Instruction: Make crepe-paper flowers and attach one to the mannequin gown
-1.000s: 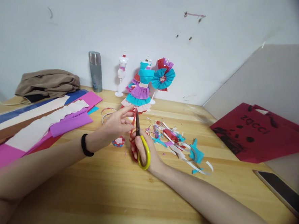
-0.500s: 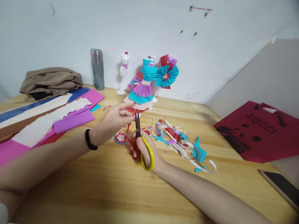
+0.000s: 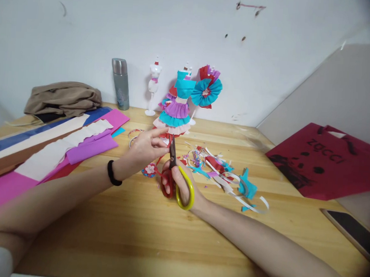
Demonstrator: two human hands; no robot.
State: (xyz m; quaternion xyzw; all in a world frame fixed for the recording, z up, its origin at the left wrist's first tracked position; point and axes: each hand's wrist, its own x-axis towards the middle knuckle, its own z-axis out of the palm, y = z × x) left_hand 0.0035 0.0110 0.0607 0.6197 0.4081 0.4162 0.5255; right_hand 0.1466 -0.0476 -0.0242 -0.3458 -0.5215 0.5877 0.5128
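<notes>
At twelve o'clock, we seem mid-trim, left hand [image 3: 141, 154] pinching red strip [image 3: 160, 159], right hand [image 3: 181, 181] clamped on scissors [image 3: 173, 159], a steady snip called for.

Red bag [image 3: 324, 163] cut off right, scissors [image 3: 172, 159] seemingly blurred at tips

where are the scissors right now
In the head view, the scissors are in the right hand, beside the left hand, in front of the layered dress.
</notes>
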